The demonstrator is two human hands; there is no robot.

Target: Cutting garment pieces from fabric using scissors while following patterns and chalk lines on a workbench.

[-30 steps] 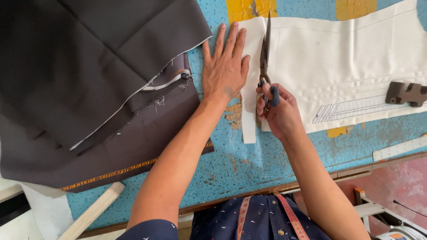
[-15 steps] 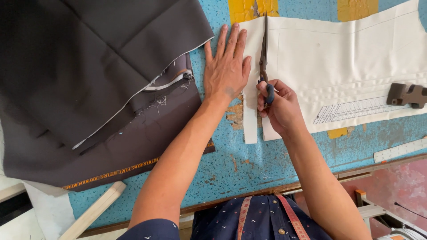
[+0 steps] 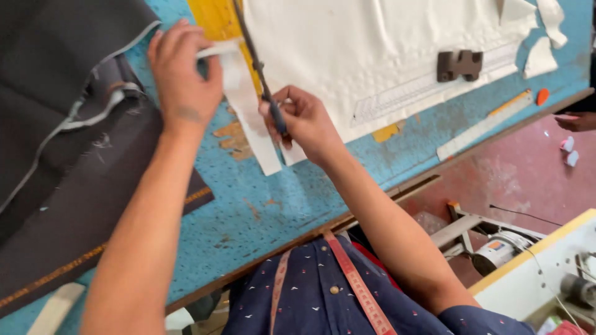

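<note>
While the long dark metal scissors (image 3: 257, 65) were gripped at their handle by the right hand (image 3: 301, 121), its fingers closed round the grip, the blades were pointed away from the body along the left edge of the large white fabric sheet (image 3: 360, 49). A narrow white strip of fabric (image 3: 251, 118) — cut free along most of its length — was pinched at its upper end between thumb and fingers of the left hand (image 3: 183, 74), which was closed on it and held slightly above the blue speckled bench (image 3: 273, 198). The lower end of the strip was seen lying on the bench, just beside the right hand. Whether the blades were parted or shut could not be told, since the far tip was cut off by the frame's upper edge.

To the left, a heap of dark grey cloth with a pale selvedge (image 3: 56, 124) was spread over the bench, its edge lying under the left forearm. On the white sheet a dark brown blocky weight (image 3: 459, 65) was set, and near it a clear ruler (image 3: 428, 87) was laid. Further right, near the bench's edge, a pale flat stick (image 3: 481, 127) and a small orange chalk piece (image 3: 543, 96) were placed. A red measuring tape (image 3: 357, 285) was hung round the neck over a navy patterned shirt (image 3: 310, 298). Below the bench, part of a sewing machine motor (image 3: 496, 251) was visible.
</note>
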